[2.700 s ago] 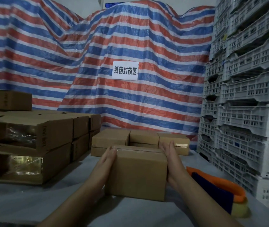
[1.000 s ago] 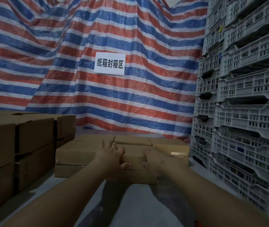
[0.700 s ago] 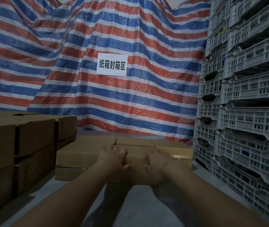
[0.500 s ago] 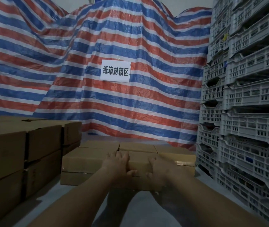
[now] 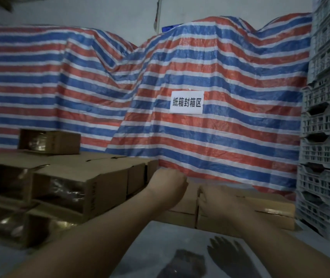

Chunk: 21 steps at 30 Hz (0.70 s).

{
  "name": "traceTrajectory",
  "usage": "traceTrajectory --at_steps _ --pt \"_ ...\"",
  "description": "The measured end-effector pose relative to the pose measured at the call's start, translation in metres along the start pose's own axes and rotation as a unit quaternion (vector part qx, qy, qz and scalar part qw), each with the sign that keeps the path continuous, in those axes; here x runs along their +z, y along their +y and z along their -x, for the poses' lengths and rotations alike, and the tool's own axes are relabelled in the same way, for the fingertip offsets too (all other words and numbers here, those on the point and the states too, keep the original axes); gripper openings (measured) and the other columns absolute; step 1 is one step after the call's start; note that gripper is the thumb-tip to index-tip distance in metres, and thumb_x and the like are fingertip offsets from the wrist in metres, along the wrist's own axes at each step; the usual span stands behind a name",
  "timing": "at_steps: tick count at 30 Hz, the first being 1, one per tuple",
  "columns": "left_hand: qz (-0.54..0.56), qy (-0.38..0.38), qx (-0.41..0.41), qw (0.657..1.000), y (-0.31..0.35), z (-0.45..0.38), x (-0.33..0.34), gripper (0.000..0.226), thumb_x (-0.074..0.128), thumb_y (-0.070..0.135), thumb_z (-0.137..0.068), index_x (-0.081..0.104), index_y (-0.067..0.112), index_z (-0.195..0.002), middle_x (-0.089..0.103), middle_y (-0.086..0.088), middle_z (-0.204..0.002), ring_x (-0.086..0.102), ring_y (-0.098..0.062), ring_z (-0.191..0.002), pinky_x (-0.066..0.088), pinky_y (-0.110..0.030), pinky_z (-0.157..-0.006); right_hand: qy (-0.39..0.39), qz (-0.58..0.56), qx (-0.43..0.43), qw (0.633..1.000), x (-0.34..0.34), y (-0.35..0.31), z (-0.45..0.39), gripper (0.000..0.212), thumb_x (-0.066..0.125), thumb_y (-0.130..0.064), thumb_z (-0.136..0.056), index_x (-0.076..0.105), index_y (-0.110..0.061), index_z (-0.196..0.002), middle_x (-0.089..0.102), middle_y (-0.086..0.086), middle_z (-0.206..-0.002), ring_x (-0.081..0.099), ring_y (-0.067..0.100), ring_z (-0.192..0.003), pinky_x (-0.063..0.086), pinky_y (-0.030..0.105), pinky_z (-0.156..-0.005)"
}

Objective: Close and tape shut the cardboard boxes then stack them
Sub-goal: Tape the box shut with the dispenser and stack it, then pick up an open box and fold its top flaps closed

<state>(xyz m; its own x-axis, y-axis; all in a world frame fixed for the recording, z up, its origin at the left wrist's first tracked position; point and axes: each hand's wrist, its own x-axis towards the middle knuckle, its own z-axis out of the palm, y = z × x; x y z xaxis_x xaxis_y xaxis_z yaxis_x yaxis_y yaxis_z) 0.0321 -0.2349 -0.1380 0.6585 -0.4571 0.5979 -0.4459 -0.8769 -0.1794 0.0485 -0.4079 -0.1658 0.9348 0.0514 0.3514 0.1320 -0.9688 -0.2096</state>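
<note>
Lifted off the sealed boxes (image 5: 246, 209), left hand (image 5: 168, 184) is curling empty; right hand (image 5: 217, 201) is resting there, fingers unclear.

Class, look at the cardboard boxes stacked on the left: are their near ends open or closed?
Open. The left boxes show dark hollow ends with something shiny inside, and loose flaps hang at their edges.

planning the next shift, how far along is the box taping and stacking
Done: closed boxes sit grouped by the tarp. In hand: nothing gripped; the left hand is fisted in the air, the right hand lies on them. Left: open boxes on the left need closing and taping.
</note>
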Motion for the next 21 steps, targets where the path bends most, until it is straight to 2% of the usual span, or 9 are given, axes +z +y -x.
traceTrajectory --at_steps 1,3,5,8,11,13,15,18,21 --pt "0.023 -0.003 -0.017 1.000 -0.006 0.007 -0.013 0.020 0.046 0.027 -0.103 0.061 0.019 -0.113 0.061 0.004 -0.099 0.058 -0.010 -0.087 0.049 -0.025 -0.081 0.020 -0.003 -0.015 1.000 0.003 -0.015 0.001 0.017 0.054 -0.027 -0.100 0.055 -0.030 -0.083 0.062 -0.003 -0.089 0.062 0.013 -0.084 0.057 0.030 -0.077" --pt "0.016 0.018 -0.034 0.999 -0.020 0.024 -0.039 0.023 0.043 0.032 -0.104 0.061 0.019 -0.109 0.059 0.001 -0.093 0.060 -0.014 -0.086 0.049 -0.028 -0.077 0.052 -0.020 -0.055 0.997 0.005 -0.046 0.002 0.019 0.054 -0.028 -0.100 0.054 -0.029 -0.082 0.060 -0.005 -0.081 0.059 0.010 -0.073 0.048 0.021 -0.062" --pt "-0.014 0.047 -0.037 0.998 -0.036 0.041 -0.060 0.035 0.037 0.035 -0.104 0.063 0.014 -0.096 0.055 -0.001 -0.079 0.059 -0.021 -0.081 0.045 -0.035 -0.072 0.078 -0.058 -0.103 0.990 0.003 -0.078 0.003 0.019 0.052 -0.029 -0.101 0.056 -0.027 -0.083 0.060 -0.006 -0.078 0.058 0.009 -0.070 0.043 0.018 -0.058" --pt "0.007 0.037 -0.073 0.997 -0.076 0.060 -0.081 0.016 0.049 0.033 -0.100 0.052 0.027 -0.085 0.052 0.007 -0.079 0.055 -0.011 -0.078 0.046 -0.028 -0.072 0.140 -0.132 -0.112 0.975 -0.004 -0.124 0.000 0.029 0.051 -0.030 -0.102 0.060 -0.023 -0.075 0.060 -0.004 -0.070 0.058 0.008 -0.064 0.038 0.018 -0.053" --pt "0.005 0.097 -0.107 0.989 -0.129 0.072 -0.088 0.008 0.052 0.027 -0.100 0.047 0.028 -0.094 0.053 0.008 -0.090 0.053 -0.008 -0.075 0.046 -0.026 -0.067 0.164 -0.167 -0.104 0.967 -0.011 -0.167 -0.011 0.041 0.051 -0.027 -0.100 0.050 -0.018 -0.060 0.047 -0.003 -0.056 0.048 0.012 -0.052 0.034 0.025 -0.051" --pt "-0.060 0.107 -0.142 0.982 -0.170 0.078 -0.089 0.011 0.049 0.029 -0.101 0.048 0.026 -0.091 0.048 0.009 -0.079 0.049 -0.008 -0.067 0.042 -0.026 -0.061 0.160 -0.180 -0.110 0.964 -0.017 -0.195 -0.023 0.043 0.050 -0.025 -0.098 0.043 -0.018 -0.056 0.040 -0.003 -0.053 0.041 0.013 -0.049 0.030 0.026 -0.049" --pt "-0.121 0.084 -0.179 0.973 -0.209 0.081 -0.090 0.014 0.046 0.032 -0.101 0.056 0.024 -0.096 0.050 0.006 -0.077 0.054 -0.010 -0.068 0.050 -0.028 -0.064 0.150 -0.179 -0.125 0.964 -0.021 -0.223 -0.040 0.044 0.049 -0.025 -0.099 0.041 -0.018 -0.056 0.038 -0.002 -0.054 0.038 0.013 -0.049 0.027 0.026 -0.049" --pt "-0.125 0.040 -0.242 0.961 -0.265 0.081 -0.094 0.022 0.040 0.035 -0.104 0.059 0.028 -0.113 0.057 -0.001 -0.083 0.061 -0.015 -0.073 0.057 -0.032 -0.070 0.134 -0.150 -0.159 0.967 -0.023 -0.265 -0.076 0.044 0.047 -0.024 -0.100 0.039 -0.016 -0.058 0.038 -0.001 -0.054 0.036 0.015 -0.049 0.026 0.027 -0.049" --pt "-0.134 0.020 -0.295 0.946 -0.321 0.073 -0.089 0.034 0.033 0.040 -0.103 0.057 0.030 -0.125 0.055 -0.003 -0.076 0.057 -0.014 -0.064 0.046 -0.026 -0.053 0.105 -0.146 -0.191 0.965 -0.018 -0.307 -0.125 0.043 0.047 -0.027 -0.100 0.036 -0.015 -0.060 0.035 0.000 -0.055 0.032 0.018 -0.050 0.028 0.029 -0.051"
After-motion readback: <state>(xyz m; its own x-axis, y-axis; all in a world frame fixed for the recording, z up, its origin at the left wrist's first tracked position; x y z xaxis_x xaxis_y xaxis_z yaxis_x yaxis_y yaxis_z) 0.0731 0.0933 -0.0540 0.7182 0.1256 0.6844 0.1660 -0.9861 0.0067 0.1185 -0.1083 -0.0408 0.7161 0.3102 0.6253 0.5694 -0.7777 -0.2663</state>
